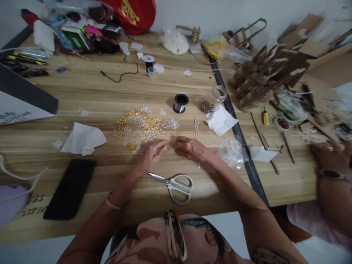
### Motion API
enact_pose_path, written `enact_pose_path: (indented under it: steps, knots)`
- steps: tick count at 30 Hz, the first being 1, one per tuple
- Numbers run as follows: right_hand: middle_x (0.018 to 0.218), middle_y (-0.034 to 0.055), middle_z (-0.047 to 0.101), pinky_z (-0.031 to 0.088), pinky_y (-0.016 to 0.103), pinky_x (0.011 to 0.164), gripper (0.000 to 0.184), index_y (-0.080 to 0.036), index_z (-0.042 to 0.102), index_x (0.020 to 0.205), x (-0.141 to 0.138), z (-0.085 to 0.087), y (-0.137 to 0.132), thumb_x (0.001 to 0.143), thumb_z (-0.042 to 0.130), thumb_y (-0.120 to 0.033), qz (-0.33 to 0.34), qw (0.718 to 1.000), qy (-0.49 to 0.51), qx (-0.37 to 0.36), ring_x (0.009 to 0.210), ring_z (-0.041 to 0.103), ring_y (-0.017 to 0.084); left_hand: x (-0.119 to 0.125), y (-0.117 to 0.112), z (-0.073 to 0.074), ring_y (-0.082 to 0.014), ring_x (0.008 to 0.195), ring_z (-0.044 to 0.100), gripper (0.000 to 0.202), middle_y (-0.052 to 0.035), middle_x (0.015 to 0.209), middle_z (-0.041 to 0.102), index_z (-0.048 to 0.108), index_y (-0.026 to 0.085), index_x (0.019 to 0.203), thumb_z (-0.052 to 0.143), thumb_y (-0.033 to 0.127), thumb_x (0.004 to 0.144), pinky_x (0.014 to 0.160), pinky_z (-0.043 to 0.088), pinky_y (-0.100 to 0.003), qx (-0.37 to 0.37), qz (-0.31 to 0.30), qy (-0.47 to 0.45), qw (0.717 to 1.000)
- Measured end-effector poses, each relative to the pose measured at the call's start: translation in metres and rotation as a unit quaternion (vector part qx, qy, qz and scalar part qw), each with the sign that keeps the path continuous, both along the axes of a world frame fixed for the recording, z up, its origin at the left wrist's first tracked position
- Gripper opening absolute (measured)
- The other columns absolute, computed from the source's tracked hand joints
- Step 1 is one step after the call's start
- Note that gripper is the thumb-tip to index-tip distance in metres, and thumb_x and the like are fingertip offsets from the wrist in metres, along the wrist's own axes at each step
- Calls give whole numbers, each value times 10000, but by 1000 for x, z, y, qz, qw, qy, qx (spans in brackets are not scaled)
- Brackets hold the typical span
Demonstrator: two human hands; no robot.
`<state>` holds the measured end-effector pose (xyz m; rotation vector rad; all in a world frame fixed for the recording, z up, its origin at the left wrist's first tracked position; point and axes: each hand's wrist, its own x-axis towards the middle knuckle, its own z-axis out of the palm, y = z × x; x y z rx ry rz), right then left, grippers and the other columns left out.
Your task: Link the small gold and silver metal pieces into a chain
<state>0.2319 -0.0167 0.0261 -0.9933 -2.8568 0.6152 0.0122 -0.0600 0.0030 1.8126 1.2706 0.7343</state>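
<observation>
My left hand (151, 155) and my right hand (191, 148) rest close together on the wooden table (82, 99), fingertips nearly touching in a pinch; what they hold is too small to make out. Just beyond them lies a heap of gold and silver beads and findings (140, 126). A thin beaded strand (196, 128) lies past my right hand. White-handled scissors (176, 185) lie near the table's front edge, between my forearms.
A wire spool (180, 103), a tipped glass jar with beads (213, 101), white paper pieces (82, 139), a black phone (70, 189) and a clear bag (232, 151) lie around. Wooden model parts (264, 79) crowd the right. Another person's hand (328, 156) rests at far right.
</observation>
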Motion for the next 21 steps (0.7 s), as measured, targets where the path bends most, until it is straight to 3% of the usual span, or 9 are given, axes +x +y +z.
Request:
enact_pose_path:
  steps: [5,11,16,21]
  knots:
    - [1016,90,607,440,261,707,168,-163,607,1030,-12,-1,-9,955,459,-189,-3,996,-81,48,874,582,163,-6,2,-2,-192,933,684,262,-79,1022,741,690,160,1035,493,274,906,816,534,-313,7,20,-14,1000]
    - [1012,136,628,467,333,769,194,-135,606,1019,-21,-1,-20,928,441,-91,13,983,-151,105,919,591,225,-17,3,-3,-177,814,651,156,-62,871,723,707,157,885,555,174,852,778,510,-312,60,14,75,995]
    - [1037,138,633,472,327,757,215,-140,592,1052,-19,-5,-21,926,426,-85,-1,982,-156,109,916,597,227,-18,-3,0,-205,904,612,148,-75,932,675,698,155,931,586,157,834,850,486,-343,83,-66,185,977]
    - [1006,117,630,462,297,742,170,-155,580,993,-15,-12,-18,962,412,-155,-7,988,-123,98,847,597,189,-15,-8,-2,-225,1003,576,269,-90,1065,641,641,163,1116,545,168,865,905,464,-365,109,-68,222,967]
